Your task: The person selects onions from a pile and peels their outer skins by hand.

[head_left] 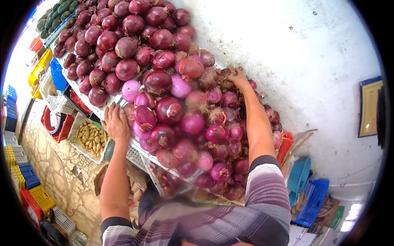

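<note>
Onions [169, 110] partly blur mid-view; whether the right hand [235, 78] grasps one beside the wall [287, 61], I cannot tell. The left hand [117, 123] rests loosely, gripping nothing.

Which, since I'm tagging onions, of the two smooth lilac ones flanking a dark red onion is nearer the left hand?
The lilac onion just above the left hand in the picture; the other lilac onion lies beyond the dark red onion.

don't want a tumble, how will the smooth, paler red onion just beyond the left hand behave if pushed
The smooth, paler red onion looks apt to roll, being nearly round. Its glossy surface, without loose papery skin, may feel slippery. It is probably firm, showing no visible dents.
</note>
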`<action>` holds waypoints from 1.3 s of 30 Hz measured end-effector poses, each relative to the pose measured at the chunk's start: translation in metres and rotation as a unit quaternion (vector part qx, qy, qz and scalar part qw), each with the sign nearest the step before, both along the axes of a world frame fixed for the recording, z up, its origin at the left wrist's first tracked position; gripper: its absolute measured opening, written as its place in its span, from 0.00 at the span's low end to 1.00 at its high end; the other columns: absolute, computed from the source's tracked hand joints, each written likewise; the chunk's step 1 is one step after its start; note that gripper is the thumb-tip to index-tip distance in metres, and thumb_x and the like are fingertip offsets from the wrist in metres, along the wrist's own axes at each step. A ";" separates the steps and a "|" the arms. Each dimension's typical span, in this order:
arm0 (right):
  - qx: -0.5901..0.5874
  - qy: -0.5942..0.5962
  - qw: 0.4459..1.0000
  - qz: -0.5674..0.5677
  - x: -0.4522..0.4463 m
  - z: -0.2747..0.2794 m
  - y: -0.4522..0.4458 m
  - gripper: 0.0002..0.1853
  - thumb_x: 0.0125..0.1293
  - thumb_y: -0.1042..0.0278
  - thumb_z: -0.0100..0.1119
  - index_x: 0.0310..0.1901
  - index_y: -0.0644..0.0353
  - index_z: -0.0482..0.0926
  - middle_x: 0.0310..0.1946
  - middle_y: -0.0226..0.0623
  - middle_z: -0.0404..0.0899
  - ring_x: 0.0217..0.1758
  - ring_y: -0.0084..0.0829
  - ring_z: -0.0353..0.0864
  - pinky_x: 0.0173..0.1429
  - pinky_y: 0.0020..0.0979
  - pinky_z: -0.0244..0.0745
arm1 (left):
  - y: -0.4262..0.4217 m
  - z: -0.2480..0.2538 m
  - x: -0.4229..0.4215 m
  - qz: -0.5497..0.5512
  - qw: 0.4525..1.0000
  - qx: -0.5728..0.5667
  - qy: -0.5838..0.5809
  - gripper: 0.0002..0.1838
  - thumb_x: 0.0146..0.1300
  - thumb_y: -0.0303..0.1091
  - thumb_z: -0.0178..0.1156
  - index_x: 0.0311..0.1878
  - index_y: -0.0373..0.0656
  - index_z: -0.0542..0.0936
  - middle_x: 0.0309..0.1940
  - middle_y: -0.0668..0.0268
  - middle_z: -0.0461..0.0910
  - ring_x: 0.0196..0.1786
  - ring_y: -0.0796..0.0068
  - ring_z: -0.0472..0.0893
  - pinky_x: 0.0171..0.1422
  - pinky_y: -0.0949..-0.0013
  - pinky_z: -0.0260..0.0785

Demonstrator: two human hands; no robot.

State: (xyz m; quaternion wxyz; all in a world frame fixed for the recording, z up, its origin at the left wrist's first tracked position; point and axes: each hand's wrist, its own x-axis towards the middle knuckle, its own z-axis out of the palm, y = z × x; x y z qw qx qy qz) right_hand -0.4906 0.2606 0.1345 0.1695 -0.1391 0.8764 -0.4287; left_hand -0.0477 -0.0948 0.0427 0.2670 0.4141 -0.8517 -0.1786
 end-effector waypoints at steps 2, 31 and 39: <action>-0.039 -0.023 0.998 -0.045 -0.004 0.002 0.012 0.42 0.57 0.71 0.73 0.74 0.67 0.67 0.58 0.46 0.80 0.60 0.37 0.81 0.61 0.34 0.79 | 0.001 0.001 0.000 0.002 1.000 0.000 -0.002 0.19 0.77 0.49 0.52 0.62 0.53 0.82 0.71 0.75 0.75 0.79 0.64 0.65 0.81 0.34 0.46; -0.368 -0.238 0.897 0.052 0.556 0.001 0.003 0.41 0.64 0.75 0.69 0.76 0.67 0.61 0.71 0.38 0.69 0.75 0.30 0.68 0.79 0.34 0.61 | 0.166 0.045 0.214 -0.316 0.612 0.711 0.141 0.40 0.74 0.37 0.62 0.81 0.34 0.56 0.70 0.60 0.71 0.69 0.69 0.75 0.73 0.63 0.69; -0.277 -0.193 0.931 0.137 0.566 0.024 0.011 0.37 0.64 0.70 0.69 0.73 0.66 0.65 0.66 0.36 0.74 0.69 0.27 0.73 0.73 0.30 0.67 | 0.180 0.049 0.226 -0.363 0.654 0.647 0.149 0.39 0.70 0.33 0.58 0.81 0.36 0.56 0.65 0.56 0.75 0.68 0.69 0.73 0.74 0.67 0.65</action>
